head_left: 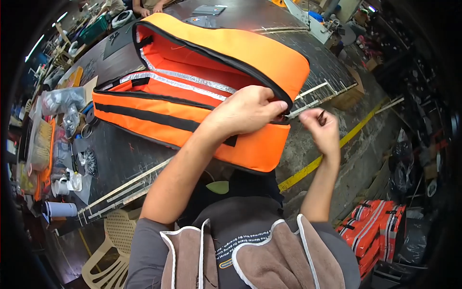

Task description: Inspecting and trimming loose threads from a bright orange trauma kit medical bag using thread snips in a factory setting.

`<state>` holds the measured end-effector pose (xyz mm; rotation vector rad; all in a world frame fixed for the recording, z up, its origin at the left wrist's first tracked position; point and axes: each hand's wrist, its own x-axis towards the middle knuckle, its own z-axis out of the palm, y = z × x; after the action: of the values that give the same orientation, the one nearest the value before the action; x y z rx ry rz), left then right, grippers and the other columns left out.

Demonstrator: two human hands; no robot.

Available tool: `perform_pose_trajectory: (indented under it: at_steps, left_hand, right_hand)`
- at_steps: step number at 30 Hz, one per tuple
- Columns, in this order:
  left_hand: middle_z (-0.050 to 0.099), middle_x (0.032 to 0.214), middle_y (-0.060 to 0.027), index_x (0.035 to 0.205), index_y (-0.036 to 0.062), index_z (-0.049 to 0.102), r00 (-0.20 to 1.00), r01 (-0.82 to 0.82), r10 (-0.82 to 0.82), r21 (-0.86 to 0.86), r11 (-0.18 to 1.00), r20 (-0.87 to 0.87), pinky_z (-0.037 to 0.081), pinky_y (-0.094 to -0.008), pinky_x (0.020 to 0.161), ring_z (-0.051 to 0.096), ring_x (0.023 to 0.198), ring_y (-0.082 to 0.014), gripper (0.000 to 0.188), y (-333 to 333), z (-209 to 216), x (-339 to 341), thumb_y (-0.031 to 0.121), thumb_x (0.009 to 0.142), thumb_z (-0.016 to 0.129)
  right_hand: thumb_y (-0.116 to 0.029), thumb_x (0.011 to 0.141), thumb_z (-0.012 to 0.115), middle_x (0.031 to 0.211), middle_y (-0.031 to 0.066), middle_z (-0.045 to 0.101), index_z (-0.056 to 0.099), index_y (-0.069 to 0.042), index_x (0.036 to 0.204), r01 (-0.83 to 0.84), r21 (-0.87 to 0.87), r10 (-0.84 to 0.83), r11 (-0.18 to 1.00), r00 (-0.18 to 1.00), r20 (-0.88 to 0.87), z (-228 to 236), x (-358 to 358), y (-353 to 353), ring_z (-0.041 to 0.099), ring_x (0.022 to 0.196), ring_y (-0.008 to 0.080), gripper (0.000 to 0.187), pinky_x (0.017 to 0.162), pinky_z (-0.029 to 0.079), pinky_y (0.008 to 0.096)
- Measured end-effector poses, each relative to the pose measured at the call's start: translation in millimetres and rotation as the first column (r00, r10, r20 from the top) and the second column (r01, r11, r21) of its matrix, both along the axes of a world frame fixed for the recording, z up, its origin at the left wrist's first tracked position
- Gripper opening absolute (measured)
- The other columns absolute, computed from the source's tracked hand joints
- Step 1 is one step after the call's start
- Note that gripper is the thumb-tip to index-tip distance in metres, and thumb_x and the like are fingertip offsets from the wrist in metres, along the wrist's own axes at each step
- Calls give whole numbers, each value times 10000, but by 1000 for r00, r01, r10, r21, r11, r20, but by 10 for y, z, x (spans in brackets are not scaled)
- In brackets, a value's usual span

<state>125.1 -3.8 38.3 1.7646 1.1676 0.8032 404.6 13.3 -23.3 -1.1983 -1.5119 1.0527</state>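
A long orange bag (262,144) with black zipper edging lies on the dark table, its lid raised and its red-orange lining showing. My left hand (250,111) reaches across the near side, fingers closed on the black zipper edging (280,98) at the bag's right corner, where lid and base meet. Just right of that corner is my right hand (321,130), apart from the bag. Its fingers are curled around a small dark pointed thing (321,117), mostly hidden, whose kind I cannot make out. Silver reflective strips (187,85) run along the bag's inside.
The dark table (130,154) has pale measuring strips (134,185) along its edges. Plastic bags (62,100), tape rolls and a brush (44,139) crowd the left. A plastic chair (113,236) stands lower left, orange bags (373,231) lower right. Another person's hands (147,10) show at the far side.
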Motion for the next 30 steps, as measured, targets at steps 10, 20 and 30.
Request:
perform_pose_trajectory:
  at_steps: [10,20,30]
  left_hand:
    - [796,1011,-91,1102,-12,742,876,-60,280,-486,872,394,581,-290,793,780,931,-167,422,-181,22,-156,407,1055,746]
    - [763,896,-25,1019,-21,785,769,-103,89,-14,995,634,558,-251,744,675,804,-73,227,-600,502,34,203,1049,757]
    - [762,807,-61,934,50,785,736,-379,196,155,912,648,625,-325,735,747,717,-176,304,-600,1147,-704,312,1068,709]
  right_hand:
    - [-80,926,842,764,-18,690,713,-46,878,-190,-156,146,969,956,-254,-328,-289,-20,618,681,71,141,633,490,256]
    - [-98,841,853,654,-75,534,559,-93,702,56,-12,-56,998,995,-78,-1191,-548,366,468,601,50,324,538,356,262]
    - [-241,1071,676,773,-63,453,508,-162,907,120,-232,-259,965,554,-791,-1437,-1000,380,400,661,39,247,611,369,241]
